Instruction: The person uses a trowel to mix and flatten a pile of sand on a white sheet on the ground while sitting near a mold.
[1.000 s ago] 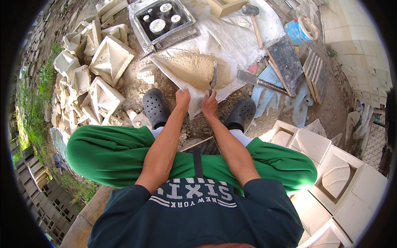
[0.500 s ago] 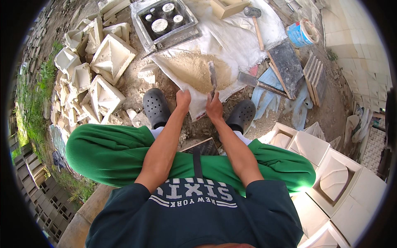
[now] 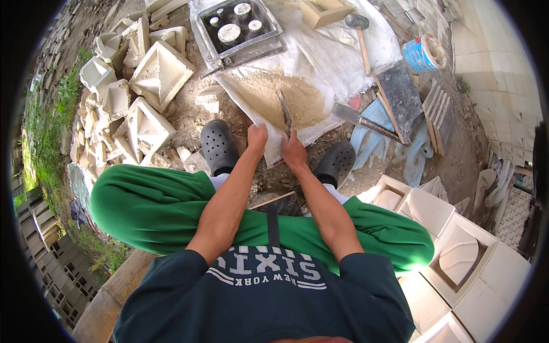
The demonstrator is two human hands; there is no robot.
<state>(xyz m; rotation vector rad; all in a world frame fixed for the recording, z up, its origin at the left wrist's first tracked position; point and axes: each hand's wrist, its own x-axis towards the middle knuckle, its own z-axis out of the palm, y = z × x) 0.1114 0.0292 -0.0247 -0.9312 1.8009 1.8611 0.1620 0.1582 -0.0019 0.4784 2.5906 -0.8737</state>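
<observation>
dusty ground (image 3: 449, 168) borders a white sheet (image 3: 320, 48); at the sheet's near edge the left hand (image 3: 258, 137) grips its cloth, the right hand (image 3: 294, 152) clasping a trowel-like tool (image 3: 283, 107) over the sheet's sand (image 3: 257, 94).

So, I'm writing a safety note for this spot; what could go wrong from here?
The left hand grips the edge of the white sheet, so a tug might spill the tan powder lying on it. The right hand holds a narrow trowel close by; a slip could scrape the left hand.
</observation>
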